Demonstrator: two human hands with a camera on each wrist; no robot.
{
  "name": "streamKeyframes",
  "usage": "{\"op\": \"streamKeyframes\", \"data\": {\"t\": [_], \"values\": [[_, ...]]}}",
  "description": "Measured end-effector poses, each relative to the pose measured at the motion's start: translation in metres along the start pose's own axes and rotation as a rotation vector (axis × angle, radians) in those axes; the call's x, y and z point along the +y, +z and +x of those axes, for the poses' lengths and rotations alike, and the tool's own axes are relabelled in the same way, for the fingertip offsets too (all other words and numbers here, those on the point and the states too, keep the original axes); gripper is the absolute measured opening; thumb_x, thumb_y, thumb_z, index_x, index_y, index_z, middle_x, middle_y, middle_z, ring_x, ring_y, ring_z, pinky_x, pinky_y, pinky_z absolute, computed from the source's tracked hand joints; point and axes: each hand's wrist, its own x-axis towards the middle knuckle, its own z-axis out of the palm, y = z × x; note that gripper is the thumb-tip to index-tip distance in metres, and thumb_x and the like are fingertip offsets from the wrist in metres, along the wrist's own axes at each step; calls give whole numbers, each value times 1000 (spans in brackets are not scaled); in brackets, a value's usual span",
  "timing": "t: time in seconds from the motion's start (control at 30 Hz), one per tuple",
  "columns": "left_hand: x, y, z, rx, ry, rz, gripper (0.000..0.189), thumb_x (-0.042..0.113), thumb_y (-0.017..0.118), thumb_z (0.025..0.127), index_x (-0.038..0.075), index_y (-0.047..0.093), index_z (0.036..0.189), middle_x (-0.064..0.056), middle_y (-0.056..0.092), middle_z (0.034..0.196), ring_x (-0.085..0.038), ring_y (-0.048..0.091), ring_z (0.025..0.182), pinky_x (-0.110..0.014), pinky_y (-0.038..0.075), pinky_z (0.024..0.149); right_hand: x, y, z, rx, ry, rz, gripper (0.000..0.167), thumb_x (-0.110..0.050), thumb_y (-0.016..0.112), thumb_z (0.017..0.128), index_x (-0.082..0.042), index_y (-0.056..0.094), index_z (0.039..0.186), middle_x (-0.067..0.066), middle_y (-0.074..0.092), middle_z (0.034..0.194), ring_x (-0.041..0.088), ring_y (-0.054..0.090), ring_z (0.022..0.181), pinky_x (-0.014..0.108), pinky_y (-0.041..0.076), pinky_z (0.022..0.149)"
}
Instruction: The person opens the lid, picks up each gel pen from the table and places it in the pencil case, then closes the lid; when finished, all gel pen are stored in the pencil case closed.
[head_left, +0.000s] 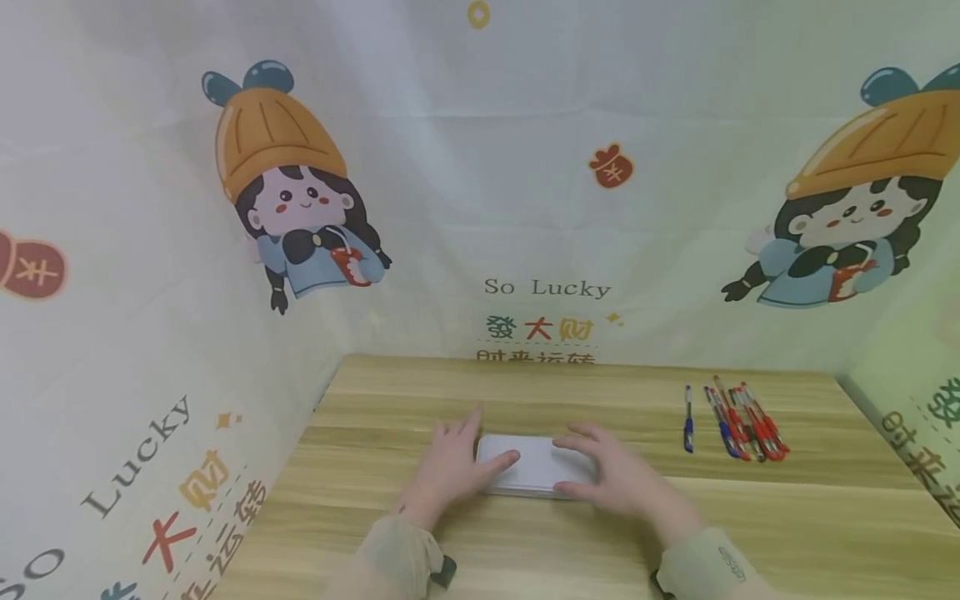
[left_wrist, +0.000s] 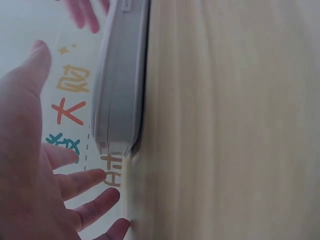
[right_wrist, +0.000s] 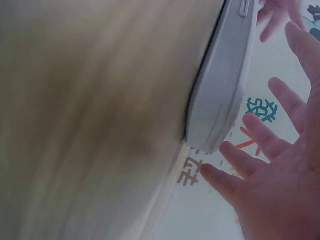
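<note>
A flat, pale grey case [head_left: 535,468] with rounded corners lies on the table between the two hands. Its side wall [left_wrist: 119,85] and a small clasp near its middle show in the left wrist view. At the case's left end is my left hand [head_left: 448,465], fingers spread and the thumb over the lid's edge. My right hand [head_left: 621,473] is at the other end, its fingers parted over the corner. In the right wrist view those fingers [right_wrist: 262,134] stand apart from the case wall; neither hand grips it.
Right of the case, a loose bunch of red, blue and dark pens [head_left: 750,429] lies on the wooden table [head_left: 390,400]. One blue pen [head_left: 688,423] lies separately beside the bunch. A printed cloth [head_left: 480,192] hangs behind and along both sides.
</note>
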Motion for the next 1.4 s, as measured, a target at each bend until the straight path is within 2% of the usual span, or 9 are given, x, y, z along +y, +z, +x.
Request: {"op": "streamKeyframes", "data": {"t": [0.1, 0.23, 0.57, 0.73, 0.93, 1.4], "values": [[-3, 4, 0, 1, -4, -26, 112, 84, 62, 93, 13, 33, 174, -18, 45, 174, -53, 40, 158, -71, 36, 127, 1, 3, -3, 11, -9, 13, 68, -54, 86, 91, -23, 69, 149, 20, 50, 169, 50, 52, 152, 72, 44, 120], [-7, 6, -2, 5, 11, -72, 112, 80, 71, 90, 12, 37, 172, -17, 47, 173, -52, 43, 156, -71, 36, 126, 1, 2, -6, 25, -28, 31, 62, -49, 89, 90, -24, 72, 144, 19, 53, 167, 51, 54, 149, 72, 44, 119], [-19, 13, -6, 7, 61, -102, 123, 76, 89, 75, 13, 42, 170, -13, 56, 167, -38, 53, 142, -65, 43, 121, 7, 2, -7, 11, -53, 72, 58, -40, 93, 85, -24, 76, 138, 18, 55, 166, 52, 54, 148, 73, 42, 120], [-23, 17, -6, -10, 78, -118, 126, 71, 96, 67, 15, 47, 168, -10, 61, 162, -34, 53, 139, -63, 43, 117, 11, 5, -5, 16, -50, 87, 63, -40, 96, 82, -25, 76, 139, 15, 56, 165, 52, 55, 147, 73, 44, 119], [-27, 21, -3, -4, 127, -101, 118, 65, 98, 68, 13, 52, 164, -7, 67, 156, -34, 53, 140, -61, 40, 114, 15, 7, -6, 20, -50, 80, 62, -39, 96, 81, -22, 77, 137, 14, 57, 165, 51, 56, 148, 72, 44, 119], [-26, 25, -3, 10, 129, -113, 111, 57, 100, 69, 12, 56, 161, -7, 67, 156, -31, 54, 135, -54, 37, 107, 19, 8, -7, 41, -46, 27, 54, -40, 96, 83, -23, 80, 132, 9, 62, 161, 46, 60, 145, 66, 50, 116]]}}
